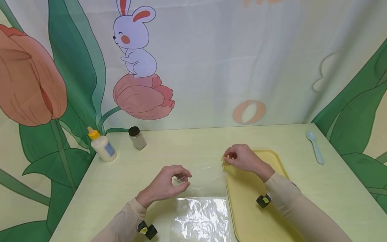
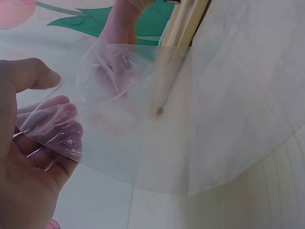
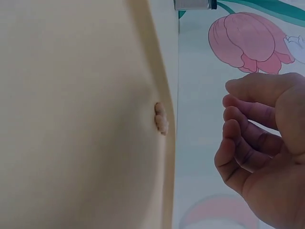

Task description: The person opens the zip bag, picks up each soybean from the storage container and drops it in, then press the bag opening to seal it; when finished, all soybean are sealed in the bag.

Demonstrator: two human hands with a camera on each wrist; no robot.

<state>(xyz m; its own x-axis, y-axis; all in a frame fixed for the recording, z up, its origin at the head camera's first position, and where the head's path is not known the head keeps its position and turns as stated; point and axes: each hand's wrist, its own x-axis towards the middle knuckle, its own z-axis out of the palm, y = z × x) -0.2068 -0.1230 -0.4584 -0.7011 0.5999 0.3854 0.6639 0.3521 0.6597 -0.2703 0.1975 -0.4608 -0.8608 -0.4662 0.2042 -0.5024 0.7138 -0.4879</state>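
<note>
clear film (image 1: 201, 218) in my left hand (image 1: 164, 183), right hand (image 1: 242, 158) at the tray's corner

i judge the step to be handling the small brown lumps (image 3: 160, 125), which sit bunched in the far left corner of the yellow tray (image 1: 242, 205), against its wall. whether i am reaching for them or have just let go, i cannot tell. if i am reaching, the next move calls for a light, close pinch, with the film held steady on my other side.

my left hand is cupped, fingers curled round a corner of the film, the thumb standing off from the fingertips. the rest of the film stretches toward the tray and down the table (image 1: 181, 144); i cannot tell whether it is a sheet or a bag. my right hand is half curled, with a narrow gap between thumb and fingers and nothing seen in it.

counting up: two hands, one piece of film, one tray, and lumps too bunched to number. farther off, well apart from my hands, are one white bottle (image 1: 104, 148) with a yellow cap, one jar (image 1: 138, 138) with a black lid, just beside it, and one pale blue spoon (image 1: 315, 148) beyond the tray on my right.
</note>
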